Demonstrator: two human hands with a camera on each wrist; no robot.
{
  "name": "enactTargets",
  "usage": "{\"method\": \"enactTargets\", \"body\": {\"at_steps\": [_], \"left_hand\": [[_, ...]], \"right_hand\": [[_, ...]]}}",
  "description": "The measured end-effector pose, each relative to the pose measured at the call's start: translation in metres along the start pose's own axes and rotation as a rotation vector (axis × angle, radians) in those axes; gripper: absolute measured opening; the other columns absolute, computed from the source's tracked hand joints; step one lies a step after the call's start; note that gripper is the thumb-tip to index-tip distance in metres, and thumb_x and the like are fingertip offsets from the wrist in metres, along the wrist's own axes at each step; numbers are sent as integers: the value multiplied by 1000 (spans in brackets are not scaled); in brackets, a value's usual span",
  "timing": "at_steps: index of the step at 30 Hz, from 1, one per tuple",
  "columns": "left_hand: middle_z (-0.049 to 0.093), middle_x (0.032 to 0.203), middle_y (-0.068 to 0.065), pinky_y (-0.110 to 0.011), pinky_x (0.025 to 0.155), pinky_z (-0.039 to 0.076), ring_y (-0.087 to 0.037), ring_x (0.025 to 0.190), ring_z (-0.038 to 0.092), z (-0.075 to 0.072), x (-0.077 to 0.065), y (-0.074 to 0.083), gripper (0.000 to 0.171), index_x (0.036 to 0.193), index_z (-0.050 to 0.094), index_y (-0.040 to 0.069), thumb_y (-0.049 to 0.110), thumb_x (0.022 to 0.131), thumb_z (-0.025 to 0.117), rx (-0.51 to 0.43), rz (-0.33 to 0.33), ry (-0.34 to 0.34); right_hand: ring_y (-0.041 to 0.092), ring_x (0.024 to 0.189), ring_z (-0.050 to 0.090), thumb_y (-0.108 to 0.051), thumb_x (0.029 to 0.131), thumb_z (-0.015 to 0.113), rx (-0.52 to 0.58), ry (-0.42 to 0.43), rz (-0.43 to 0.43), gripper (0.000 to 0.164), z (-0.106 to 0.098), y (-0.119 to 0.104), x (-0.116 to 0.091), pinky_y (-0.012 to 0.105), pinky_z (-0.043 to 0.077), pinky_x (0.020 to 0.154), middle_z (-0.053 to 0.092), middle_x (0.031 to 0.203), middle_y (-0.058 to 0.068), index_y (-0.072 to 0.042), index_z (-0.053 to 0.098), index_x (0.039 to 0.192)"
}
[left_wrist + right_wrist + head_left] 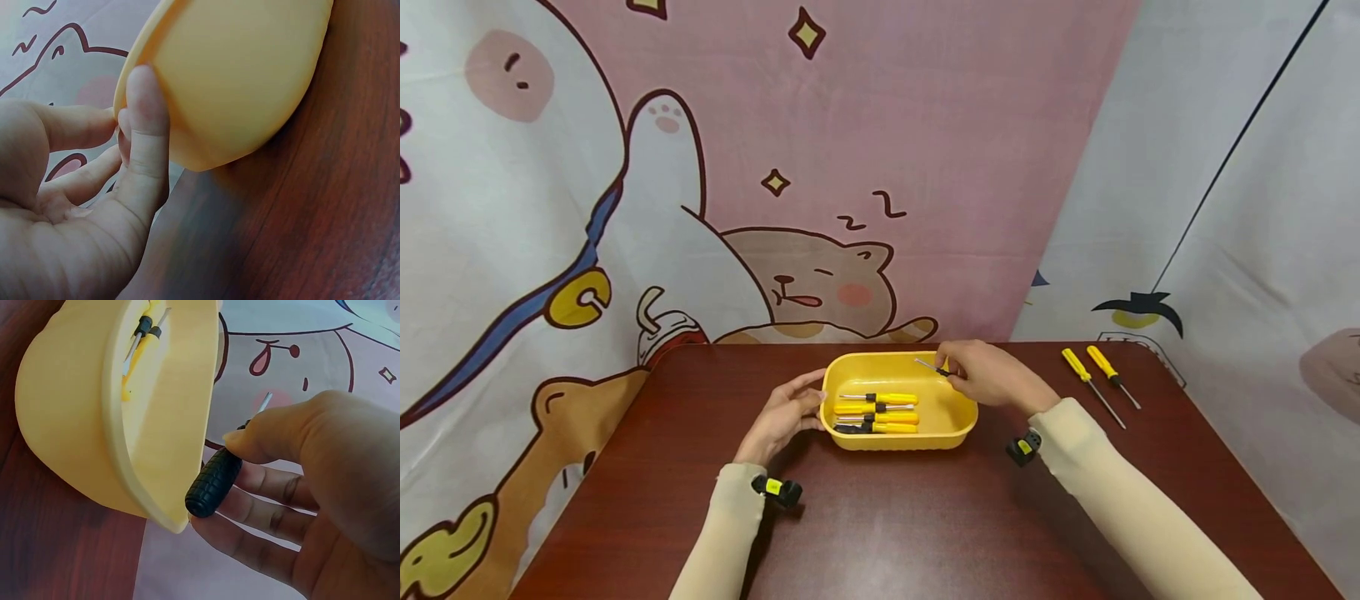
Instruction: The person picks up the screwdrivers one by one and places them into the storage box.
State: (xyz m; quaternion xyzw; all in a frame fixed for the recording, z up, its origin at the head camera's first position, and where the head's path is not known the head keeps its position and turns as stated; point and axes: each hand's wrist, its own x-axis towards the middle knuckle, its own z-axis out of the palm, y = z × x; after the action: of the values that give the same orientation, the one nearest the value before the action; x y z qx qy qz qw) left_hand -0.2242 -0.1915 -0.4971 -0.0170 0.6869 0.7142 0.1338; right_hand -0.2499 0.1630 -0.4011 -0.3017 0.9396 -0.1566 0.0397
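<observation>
A yellow plastic basin (880,360) stands on the table, with several yellow-handled screwdrivers (891,399) lying side by side in its left half. At the basin's left end my left hand (784,417) pinches the rim, thumb (149,106) against the wall and fingers behind the edge. Over the right end, my right hand (988,372) holds a screwdriver with a ribbed black handle (214,482). Thumb and fingers grip it near the top of the handle, and its short metal shaft (923,363) points left in the head view.
Two more yellow-handled screwdrivers, one nearer (1075,364) and one farther right (1102,361), lie on the dark red-brown table (887,525) at the back right. A cartoon-printed cloth (962,167) hangs directly behind the table's back edge.
</observation>
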Motion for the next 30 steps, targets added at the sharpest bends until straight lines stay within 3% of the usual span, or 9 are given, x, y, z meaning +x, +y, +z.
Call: {"method": "enactTargets", "body": {"at_steps": [14, 23, 30], "left_hand": [[61, 127, -28, -31, 68, 62, -24, 86, 67, 1, -1, 3, 48, 148, 53, 17, 9, 102, 60, -11, -16, 10], [63, 125, -27, -31, 69, 62, -22, 83, 68, 0, 0, 0, 50, 150, 51, 15, 10, 102, 61, -2, -3, 6], [61, 128, -28, -31, 69, 62, -23, 85, 67, 0, 0, 1, 50, 150, 51, 16, 9, 102, 61, -9, -12, 4]], "right_hand": [[13, 78, 55, -9, 96, 67, -59, -53, -97, 20, 0, -10, 25, 27, 52, 71, 63, 90, -3, -13, 68, 115], [13, 79, 57, -10, 96, 66, -131, -128, -107, 24, 5, -15, 40, 27, 55, 73, 67, 96, -2, -14, 68, 120], [11, 64, 49, -9, 96, 64, -160, -175, -120, 24, 3, -17, 52, 24, 45, 60, 57, 77, -3, -14, 68, 119]]}}
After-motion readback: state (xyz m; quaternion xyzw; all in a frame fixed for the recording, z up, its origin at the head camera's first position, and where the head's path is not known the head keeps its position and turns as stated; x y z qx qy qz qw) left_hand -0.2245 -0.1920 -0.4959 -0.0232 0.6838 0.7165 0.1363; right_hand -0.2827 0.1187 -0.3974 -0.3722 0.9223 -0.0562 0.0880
